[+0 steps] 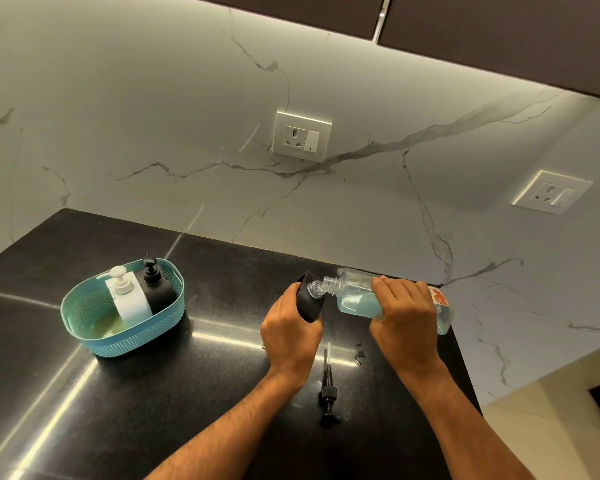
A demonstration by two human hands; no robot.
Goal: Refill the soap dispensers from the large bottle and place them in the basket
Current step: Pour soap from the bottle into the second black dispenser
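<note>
Head view: left hand point(289, 332) gripped the black dispenser point(309, 301), tilted on the counter point(153, 393). Right hand point(404, 315) clasped the large bottle point(357, 292), long axis near level, mouth leftward at the dispenser's neck. Basket point(84, 327) lay well left; pump point(328, 382) between wrists.

Right hand point(404, 308) tips large bottle point(355, 296) into black dispenser point(309, 303) gripped by left hand point(288, 332).

Two bare forearms — hairy, no sleeves; left hand point(289, 336) wears a ring.
</note>
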